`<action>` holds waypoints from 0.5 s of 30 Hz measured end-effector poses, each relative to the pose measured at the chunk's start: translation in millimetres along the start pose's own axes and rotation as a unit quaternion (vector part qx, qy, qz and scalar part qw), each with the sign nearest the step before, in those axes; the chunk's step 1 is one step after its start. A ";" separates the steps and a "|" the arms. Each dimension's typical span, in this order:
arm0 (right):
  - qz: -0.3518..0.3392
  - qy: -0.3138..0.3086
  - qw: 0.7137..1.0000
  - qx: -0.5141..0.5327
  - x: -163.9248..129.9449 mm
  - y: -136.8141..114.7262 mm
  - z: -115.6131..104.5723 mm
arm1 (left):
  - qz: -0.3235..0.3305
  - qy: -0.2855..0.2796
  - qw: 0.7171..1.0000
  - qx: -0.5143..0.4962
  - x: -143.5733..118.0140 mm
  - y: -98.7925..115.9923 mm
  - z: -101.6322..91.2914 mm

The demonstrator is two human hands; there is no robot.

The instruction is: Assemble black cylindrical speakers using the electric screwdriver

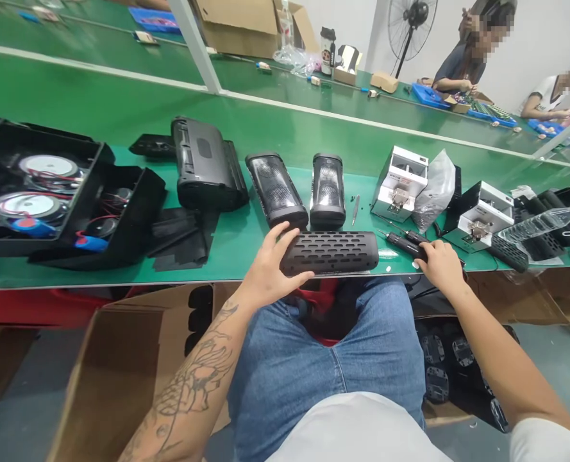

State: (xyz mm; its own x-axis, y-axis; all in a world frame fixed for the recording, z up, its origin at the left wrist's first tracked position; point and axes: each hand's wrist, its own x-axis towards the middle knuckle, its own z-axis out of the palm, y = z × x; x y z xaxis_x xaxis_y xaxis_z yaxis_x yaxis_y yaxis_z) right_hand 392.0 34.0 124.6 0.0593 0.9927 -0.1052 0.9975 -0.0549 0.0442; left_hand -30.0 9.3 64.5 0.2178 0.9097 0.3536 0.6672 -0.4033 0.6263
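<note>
A black speaker housing [335,250] with slotted grille holes lies lengthwise at the bench's near edge. My left hand [277,260] grips its left end, thumb at the near side and fingers over the far side. To the right, my right hand [438,263] is closed around a black electric screwdriver [402,246], one of two lying side by side, tips pointing left. Just beyond the housing stand two black speaker shells with shiny mesh fronts, a left one [277,186] and a right one [327,186]. Small screws [353,199] and tweezers [356,210] lie beside them.
Two white screw feeders, one nearer [400,183] and one farther right [479,215], flank a plastic bag [436,189]. A water bottle [544,224] lies at right. Black trays [44,186] with speaker drivers fill the left. Co-workers sit across the conveyor [285,115].
</note>
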 end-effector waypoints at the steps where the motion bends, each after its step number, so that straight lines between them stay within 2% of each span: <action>1: -0.008 0.006 1.000 -0.016 0.7 1.7 4.7 | 0.020 0.030 0.999 0.027 -2.7 -0.3 2.1; 3: -0.022 0.015 0.999 -0.041 2.8 4.4 11.2 | 0.082 0.113 0.986 0.086 -9.2 4.4 8.9; 5: -0.035 0.025 0.997 -0.057 2.3 7.2 14.2 | 0.168 0.200 0.957 0.125 -17.0 19.8 20.2; 7: -0.045 0.043 0.996 -0.069 -4.5 9.8 14.6 | 0.256 0.251 0.925 0.128 -24.1 47.2 36.8; 8: -0.046 0.056 0.995 -0.074 -10.8 11.0 13.7 | 0.291 0.252 0.915 0.122 -26.0 64.5 47.3; 11: -0.043 0.107 0.989 -0.091 -40.0 15.2 4.7 | 0.364 0.176 0.907 0.118 -18.5 121.2 84.9; 13: -0.072 0.183 0.973 -0.120 -65.2 20.3 -8.0 | 0.339 0.092 0.934 0.070 -0.6 156.2 110.9; 14: -0.115 0.232 0.956 -0.141 -78.8 23.9 -16.0 | 0.314 0.049 0.947 0.034 10.9 172.0 122.3; 15: -0.157 0.269 0.937 -0.160 -92.8 28.2 -24.6 | 0.298 0.033 0.954 0.013 23.0 186.7 131.9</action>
State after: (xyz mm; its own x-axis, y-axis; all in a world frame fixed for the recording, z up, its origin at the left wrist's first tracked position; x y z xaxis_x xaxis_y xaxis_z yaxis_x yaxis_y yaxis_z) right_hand 413.6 -56.9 160.1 -0.3498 0.8694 0.3489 0.8944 0.1991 0.4006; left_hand 193.5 -31.9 97.9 0.5194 0.5111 0.6849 0.4557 -0.8436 0.2839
